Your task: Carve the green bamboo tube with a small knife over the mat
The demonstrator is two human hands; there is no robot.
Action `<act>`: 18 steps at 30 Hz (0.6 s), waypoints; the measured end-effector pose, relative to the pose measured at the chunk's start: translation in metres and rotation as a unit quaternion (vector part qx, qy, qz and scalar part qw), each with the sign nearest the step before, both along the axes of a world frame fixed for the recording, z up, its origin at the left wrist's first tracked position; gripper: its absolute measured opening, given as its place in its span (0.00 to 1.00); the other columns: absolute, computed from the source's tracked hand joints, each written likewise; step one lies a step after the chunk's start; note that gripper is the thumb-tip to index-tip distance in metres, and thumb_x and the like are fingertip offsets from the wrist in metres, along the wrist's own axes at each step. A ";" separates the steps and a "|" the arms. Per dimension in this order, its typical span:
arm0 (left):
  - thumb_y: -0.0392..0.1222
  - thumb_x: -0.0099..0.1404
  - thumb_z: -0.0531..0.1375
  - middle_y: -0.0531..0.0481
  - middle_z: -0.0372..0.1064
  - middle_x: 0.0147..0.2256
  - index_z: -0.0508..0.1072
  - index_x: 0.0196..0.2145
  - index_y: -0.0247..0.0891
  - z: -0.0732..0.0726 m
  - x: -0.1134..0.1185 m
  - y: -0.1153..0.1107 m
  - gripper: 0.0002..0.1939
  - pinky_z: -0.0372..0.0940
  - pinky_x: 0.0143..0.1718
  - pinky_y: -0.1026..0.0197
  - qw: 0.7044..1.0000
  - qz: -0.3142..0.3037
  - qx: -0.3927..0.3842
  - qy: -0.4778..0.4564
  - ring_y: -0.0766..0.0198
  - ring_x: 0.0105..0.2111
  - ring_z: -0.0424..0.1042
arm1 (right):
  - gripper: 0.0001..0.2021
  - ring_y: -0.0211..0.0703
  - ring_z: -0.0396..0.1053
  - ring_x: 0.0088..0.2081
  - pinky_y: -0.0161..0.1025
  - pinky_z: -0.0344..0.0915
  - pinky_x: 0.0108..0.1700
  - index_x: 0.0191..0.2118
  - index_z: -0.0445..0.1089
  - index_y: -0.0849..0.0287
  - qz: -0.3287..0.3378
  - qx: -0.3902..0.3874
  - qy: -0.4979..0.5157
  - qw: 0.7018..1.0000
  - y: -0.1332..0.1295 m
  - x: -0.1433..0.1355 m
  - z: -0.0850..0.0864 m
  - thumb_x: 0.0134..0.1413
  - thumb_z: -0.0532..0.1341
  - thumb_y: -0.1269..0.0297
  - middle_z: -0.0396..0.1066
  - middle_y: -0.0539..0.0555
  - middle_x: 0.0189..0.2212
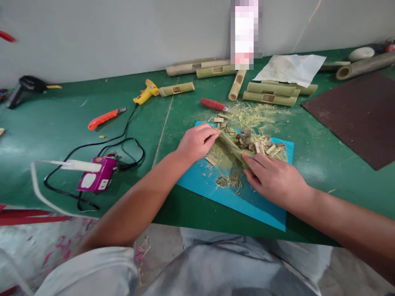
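A greenish bamboo tube (230, 144) lies slantwise between my two hands, above a blue sheet (247, 205) strewn with shavings. My left hand (197, 142) is closed round its far left end. Around the near right end wrap the fingers of my right hand (273, 176). Cut bamboo chips (247, 139) and fine dust are heaped just behind the tube, with more shavings (230, 181) in front of it. A red-handled knife (216, 105) rests on the green table beyond my left hand.
Notched bamboo tubes (270, 98) lie along the wall, some under white paper (288, 68). To the left are a yellow glue gun (146, 92), an orange utility knife (105, 118), a purple power adapter (97, 174) with looping cords and a black tool (27, 88). A dark brown board (354, 117) lies right.
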State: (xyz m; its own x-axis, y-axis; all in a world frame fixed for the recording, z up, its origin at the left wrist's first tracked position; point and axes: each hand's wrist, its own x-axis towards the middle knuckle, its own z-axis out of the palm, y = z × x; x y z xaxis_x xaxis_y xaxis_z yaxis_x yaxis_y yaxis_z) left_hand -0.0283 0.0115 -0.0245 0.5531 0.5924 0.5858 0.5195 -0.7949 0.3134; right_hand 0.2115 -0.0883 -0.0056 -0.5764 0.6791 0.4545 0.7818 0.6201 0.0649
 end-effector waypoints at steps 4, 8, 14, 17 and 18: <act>0.39 0.74 0.54 0.46 0.75 0.34 0.77 0.43 0.35 -0.002 0.001 -0.003 0.12 0.71 0.37 0.62 0.998 -0.036 -0.011 0.058 0.65 0.34 0.75 | 0.17 0.37 0.68 0.28 0.36 0.62 0.29 0.50 0.74 0.69 -0.001 -0.010 -0.003 1.000 0.000 0.001 0.000 0.66 0.53 0.67 0.73 0.55 0.29; 0.38 0.74 0.55 0.45 0.75 0.34 0.77 0.42 0.32 -0.003 0.003 -0.005 0.12 0.71 0.37 0.61 0.999 -0.017 0.019 0.043 0.64 0.34 0.74 | 0.17 0.38 0.69 0.27 0.37 0.61 0.27 0.50 0.75 0.70 -0.015 -0.020 0.007 1.000 0.000 0.001 -0.001 0.65 0.54 0.66 0.74 0.56 0.30; 0.39 0.74 0.53 0.45 0.75 0.35 0.77 0.43 0.34 -0.002 0.008 -0.004 0.13 0.70 0.38 0.61 0.997 -0.035 0.012 0.072 0.63 0.34 0.74 | 0.16 0.37 0.66 0.24 0.38 0.58 0.25 0.48 0.75 0.69 -0.029 0.006 -0.007 1.000 0.001 -0.001 -0.001 0.65 0.54 0.66 0.73 0.53 0.28; 0.39 0.74 0.53 0.45 0.74 0.34 0.77 0.42 0.34 -0.002 0.009 -0.003 0.12 0.70 0.37 0.61 0.998 -0.028 0.008 0.062 0.63 0.34 0.74 | 0.17 0.38 0.67 0.24 0.39 0.58 0.26 0.49 0.75 0.69 -0.041 0.003 -0.029 0.999 0.000 0.000 0.001 0.65 0.54 0.64 0.73 0.54 0.28; 0.39 0.74 0.53 0.46 0.74 0.34 0.77 0.42 0.35 -0.002 0.009 -0.003 0.13 0.70 0.37 0.61 0.997 -0.037 0.001 0.071 0.64 0.33 0.74 | 0.18 0.38 0.67 0.24 0.39 0.57 0.26 0.50 0.75 0.69 -0.044 0.000 -0.038 0.998 0.000 0.001 0.001 0.66 0.54 0.63 0.73 0.54 0.28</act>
